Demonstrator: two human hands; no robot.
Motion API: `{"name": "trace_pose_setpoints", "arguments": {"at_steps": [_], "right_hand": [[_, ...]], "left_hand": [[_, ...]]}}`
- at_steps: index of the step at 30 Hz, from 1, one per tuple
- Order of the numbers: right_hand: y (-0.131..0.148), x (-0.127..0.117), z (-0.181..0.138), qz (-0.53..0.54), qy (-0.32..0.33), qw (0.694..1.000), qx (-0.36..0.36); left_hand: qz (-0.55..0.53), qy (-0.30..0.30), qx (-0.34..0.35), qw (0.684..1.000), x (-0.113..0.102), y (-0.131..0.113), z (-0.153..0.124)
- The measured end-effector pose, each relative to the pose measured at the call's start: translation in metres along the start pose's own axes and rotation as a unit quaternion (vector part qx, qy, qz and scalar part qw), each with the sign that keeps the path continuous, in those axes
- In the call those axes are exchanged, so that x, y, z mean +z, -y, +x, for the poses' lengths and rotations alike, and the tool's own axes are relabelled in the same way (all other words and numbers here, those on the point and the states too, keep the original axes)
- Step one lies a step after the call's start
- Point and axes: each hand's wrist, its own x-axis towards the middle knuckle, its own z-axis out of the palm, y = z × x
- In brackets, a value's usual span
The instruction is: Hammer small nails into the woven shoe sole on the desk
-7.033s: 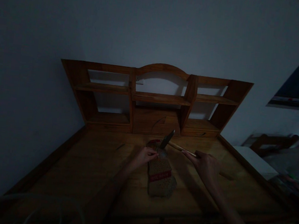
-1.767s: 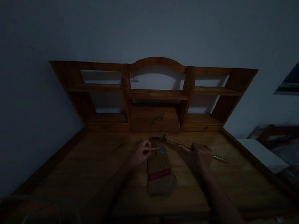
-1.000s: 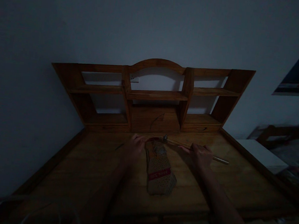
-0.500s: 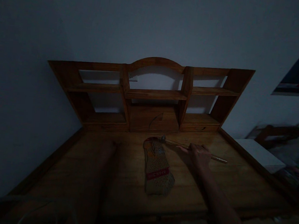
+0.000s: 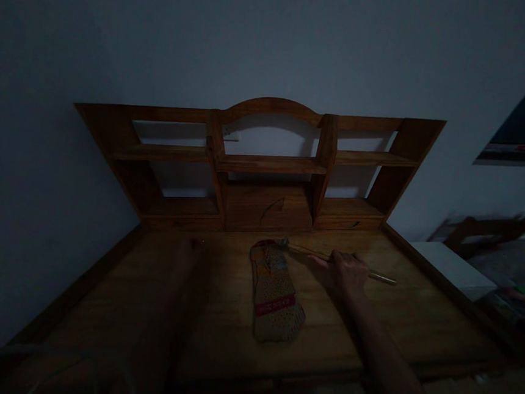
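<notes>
R hand (image 5: 348,271) grips hammer (image 5: 304,250) by its handle, head at rear end of cardboard pc (image 5: 275,285), approx. mid-tabletop (image 5: 227,335), running rear edge-to-front edge. Red band (image 5: 275,305) on it has pale lettering, too blurry to read. L hand (image 5: 186,258) in shadow twd rear L corner; can't tell if holding anything.

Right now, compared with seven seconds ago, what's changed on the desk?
Your left hand has moved leftward away from the brown, red-banded piece, over the desk; too dark to tell if it holds anything. The hammer has been lowered, its head by the piece's far end. Your right hand still grips the hammer; the piece stays on the desk.
</notes>
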Motion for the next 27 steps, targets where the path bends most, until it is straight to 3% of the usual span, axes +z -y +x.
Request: {"name": "trace_pose_setpoints", "arguments": {"at_steps": [3,6,10,17,27], "right_hand": [[0.001,0.001,0.000,-0.001,-0.009,1.000,0.004],[0.002,0.005,0.000,-0.003,-0.020,1.000,0.013],[0.001,0.005,0.000,-0.007,-0.024,1.000,0.019],[0.002,0.000,0.002,0.006,-0.020,1.000,0.011],[0.005,-0.006,0.003,0.013,0.005,1.000,0.009]], "left_hand": [[-0.122,0.031,0.047,0.991,0.011,-0.024,-0.003],[-0.251,0.156,0.076,0.952,0.024,-0.061,-0.021],[-0.301,0.304,0.080,0.900,0.041,-0.097,-0.054],[-0.276,0.346,0.094,0.892,0.074,-0.098,-0.085],[-0.262,0.363,0.080,0.891,0.092,-0.088,-0.095]]}}
